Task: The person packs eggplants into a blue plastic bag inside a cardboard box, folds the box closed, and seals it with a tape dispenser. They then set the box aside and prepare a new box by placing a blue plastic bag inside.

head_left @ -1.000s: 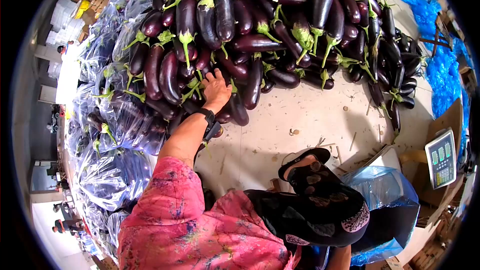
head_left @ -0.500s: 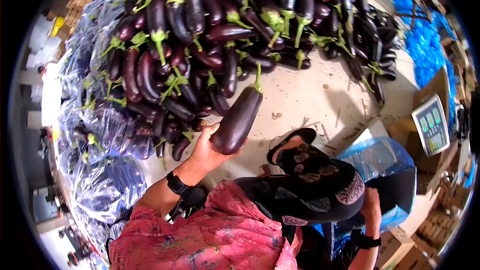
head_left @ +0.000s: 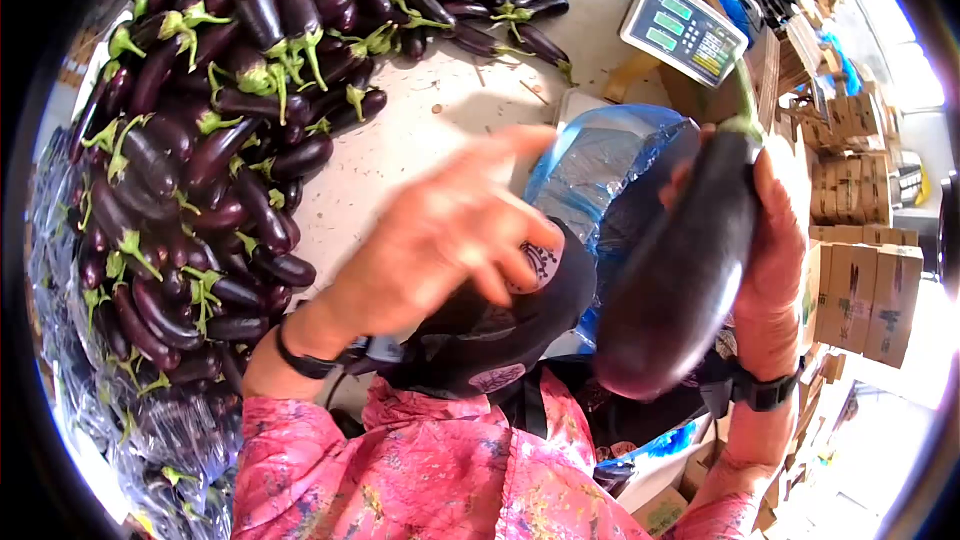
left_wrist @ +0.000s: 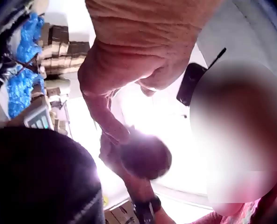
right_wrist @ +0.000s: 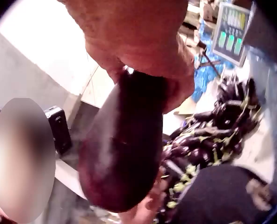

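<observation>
A large dark purple eggplant [head_left: 685,265] is in my right hand [head_left: 778,230], which grips it near its green stem end. Its rounded end points down toward my body. In the right wrist view the eggplant [right_wrist: 122,149] hangs below the right hand [right_wrist: 134,42]. My left hand [head_left: 435,240] is blurred, in front of the lap, with loosely bent fingers and nothing in them. From the left wrist view, the left hand [left_wrist: 134,60] overlaps the eggplant's rounded end [left_wrist: 147,157]. A box lined with a blue plastic bag [head_left: 590,155] stands beyond the knee, partly behind the eggplant.
A big pile of eggplants [head_left: 215,155] covers the floor on the left, with clear plastic bags [head_left: 150,450] at its near side. A scale display [head_left: 683,28] with lit digits stands behind the lined box. Stacked cardboard boxes [head_left: 865,295] fill the right side.
The left hand reached into the pile and lifted an eggplant. Now the right hand, raised from beside the lined box, holds an eggplant and the left is free. The head view has turned right.
</observation>
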`<state>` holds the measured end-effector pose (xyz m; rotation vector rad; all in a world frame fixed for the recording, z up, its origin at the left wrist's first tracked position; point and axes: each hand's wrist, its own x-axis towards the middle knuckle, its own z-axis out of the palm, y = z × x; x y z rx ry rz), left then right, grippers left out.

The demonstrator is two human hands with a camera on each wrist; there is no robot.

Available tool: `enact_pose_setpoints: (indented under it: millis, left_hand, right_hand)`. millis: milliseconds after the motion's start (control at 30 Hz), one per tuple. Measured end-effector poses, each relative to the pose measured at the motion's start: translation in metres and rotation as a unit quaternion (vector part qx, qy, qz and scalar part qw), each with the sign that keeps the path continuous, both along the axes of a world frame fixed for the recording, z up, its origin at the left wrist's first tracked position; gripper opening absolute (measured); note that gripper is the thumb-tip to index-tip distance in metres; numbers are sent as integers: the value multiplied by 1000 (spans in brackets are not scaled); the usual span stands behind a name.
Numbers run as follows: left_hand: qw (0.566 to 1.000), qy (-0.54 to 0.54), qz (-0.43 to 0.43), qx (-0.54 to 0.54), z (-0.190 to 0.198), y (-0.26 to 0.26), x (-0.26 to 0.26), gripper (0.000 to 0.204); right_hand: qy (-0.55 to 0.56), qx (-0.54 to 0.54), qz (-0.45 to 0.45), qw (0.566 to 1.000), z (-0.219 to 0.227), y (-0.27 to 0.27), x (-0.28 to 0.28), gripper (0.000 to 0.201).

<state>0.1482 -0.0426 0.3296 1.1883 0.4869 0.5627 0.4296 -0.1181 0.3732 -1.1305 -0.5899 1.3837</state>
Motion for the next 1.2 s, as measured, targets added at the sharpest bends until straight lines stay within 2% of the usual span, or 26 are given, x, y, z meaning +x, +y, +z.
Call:
enact_pose_setpoints:
  millis: [33,67,100,133,167,233,300,400,433,467,500,567,600,633,667,700,767,867,900,967,1033,1067,1100,1133,1167,1200]
  left_hand:
    - [998,26,52,-4,-6,7,-13,70]
    - [993,-8,95,-68,-25,16,-33,57]
    - [980,-38,148,-129,-50,20,-51,44]
    - [968,11,204,-149,-70,16,-62,39]
    - [946,62,272,-166,-88,13,-76,35]
    - [928,125,303,-179,-117,-1,-103,28]
    - [929,162,312,-113,-139,-16,-140,25]
    - [864,257,432,33,-135,-16,-194,19]
    - [835,259,468,128,-134,-11,-221,17]
    - [778,267,538,184,-117,-3,-235,21]
    - [645,377,564,353,-110,9,-266,25]
    - [516,420,638,389,-95,34,-322,44]
    - [426,501,643,393,-91,47,-348,57]
    - [371,556,642,376,-94,63,-378,70]
    - [347,590,651,328,-105,77,-407,80]
    - [364,628,653,218,-110,93,-424,85]
    - [349,693,612,156,-124,109,-443,85]
    - [349,705,597,155,-130,110,-444,80]
    - [302,701,613,204,-130,106,-443,72]
    - [481,563,651,168,-126,93,-463,65]
    - [614,323,710,120,-84,57,-404,60]
    - [697,220,678,78,-78,39,-391,56]
    - [694,241,662,146,-75,26,-373,50]
    - [778,151,607,62,-79,14,-363,46]
    - [840,60,538,-32,-82,5,-346,42]
    - [850,22,520,-77,-76,-6,-304,40]
  right_hand:
    - [-77,-77,-4,994,2,-8,15,58]
    - [-232,-119,-1,965,12,-20,11,56]
    - [-328,-118,31,937,10,-32,10,47]
    - [-420,-116,57,898,8,-46,9,40]
    - [-453,-137,79,877,-8,-43,21,39]
    - [-432,-226,126,864,-66,-29,55,38]
    - [-399,-283,208,847,-158,-26,109,46]
    - [-495,-417,221,730,-186,-7,73,38]
    - [-510,-411,237,717,-206,-7,72,37]
    - [-533,-387,259,706,-228,-13,75,36]
    - [-549,-367,272,700,-246,-13,76,35]
    - [-581,-337,292,681,-272,-15,80,32]
    - [-593,-328,299,672,-282,-15,80,31]
    - [-602,-321,303,665,-290,-16,82,30]
    - [-610,-314,306,660,-297,-17,83,29]
    - [-617,-308,307,655,-304,-18,85,28]
    - [-629,-293,311,649,-314,-20,89,25]
    - [-644,-277,313,641,-328,-31,97,22]
    - [-649,-269,311,640,-332,-35,99,21]
    - [-659,-234,307,646,-339,-45,110,19]
    - [-683,-133,288,657,-366,-58,143,18]
    - [-705,-67,270,652,-383,-66,164,17]
    - [-730,-80,282,617,-269,-29,96,18]
    - [-753,-92,342,555,-289,-18,120,22]
    - [-744,-15,369,557,-214,-1,91,25]
    - [-711,-42,352,607,-169,12,75,23]
